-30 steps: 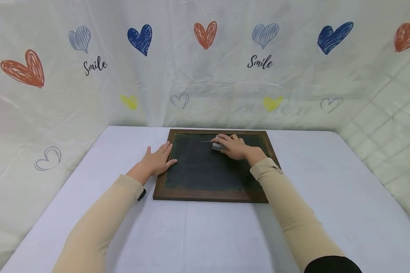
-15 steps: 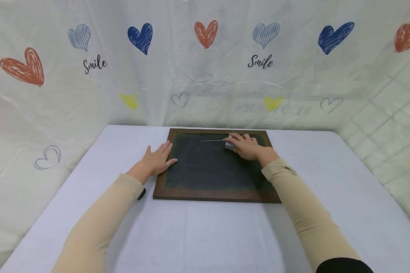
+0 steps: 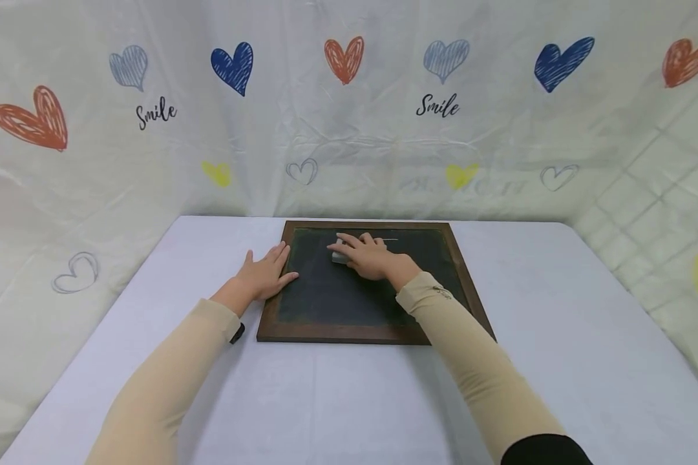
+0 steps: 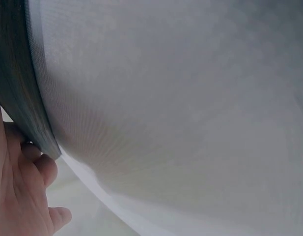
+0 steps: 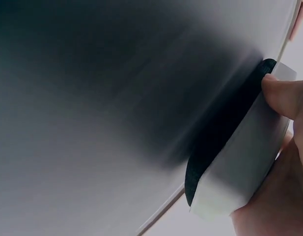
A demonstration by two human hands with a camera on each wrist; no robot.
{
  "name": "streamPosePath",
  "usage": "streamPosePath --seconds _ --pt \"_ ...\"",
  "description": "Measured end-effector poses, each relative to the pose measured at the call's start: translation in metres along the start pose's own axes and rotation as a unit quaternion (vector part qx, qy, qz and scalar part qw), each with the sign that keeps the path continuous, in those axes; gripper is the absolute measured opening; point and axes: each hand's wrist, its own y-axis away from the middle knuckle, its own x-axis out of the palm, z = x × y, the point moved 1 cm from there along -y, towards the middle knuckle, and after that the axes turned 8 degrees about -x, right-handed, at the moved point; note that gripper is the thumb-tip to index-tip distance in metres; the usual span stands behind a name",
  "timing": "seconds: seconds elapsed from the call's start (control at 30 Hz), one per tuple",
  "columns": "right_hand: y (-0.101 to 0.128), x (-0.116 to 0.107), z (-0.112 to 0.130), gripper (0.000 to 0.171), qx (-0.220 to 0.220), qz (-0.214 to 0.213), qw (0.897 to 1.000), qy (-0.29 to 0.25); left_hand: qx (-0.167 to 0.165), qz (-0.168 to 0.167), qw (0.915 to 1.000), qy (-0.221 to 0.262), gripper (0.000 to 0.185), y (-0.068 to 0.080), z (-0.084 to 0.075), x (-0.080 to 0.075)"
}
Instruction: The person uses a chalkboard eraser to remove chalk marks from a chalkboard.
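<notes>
one eraser, pinched by right hand, is now sitting farther left on board, baring line, wiping seemingly remaining incomplete; left hand, fingers partly spread, is resting on board's left edge.

1. 1 rect. dk chalkboard, 1 brown wooden frame
2. 1 lt-grey block eraser, dk pad
3. 2 bare hands: L hand, R hand
4. 2 beige fabric sleeves
5. 2 blk script "Smile" prints
</notes>
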Motion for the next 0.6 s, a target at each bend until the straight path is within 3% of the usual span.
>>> streamPosePath --seconds 0.3,0.43,0.6 --pt "-0.017 0.000 0.023 0.058 -0.009 0.004 1.000 0.020 0.000 -0.004 1.0000 -0.002 0.079 0.002 0.003 -0.001" --pt "-0.008 0.000 0.010 0.057 -0.016 -0.003 1.000 -0.002 0.003 -0.004 1.0000 0.004 0.079 0.002 0.003 -0.001" --pt "0.020 -0.001 -0.024 0.054 0.000 -0.028 0.999 -0.034 0.007 -0.003 0.9999 0.009 0.079 0.002 0.002 -0.001"
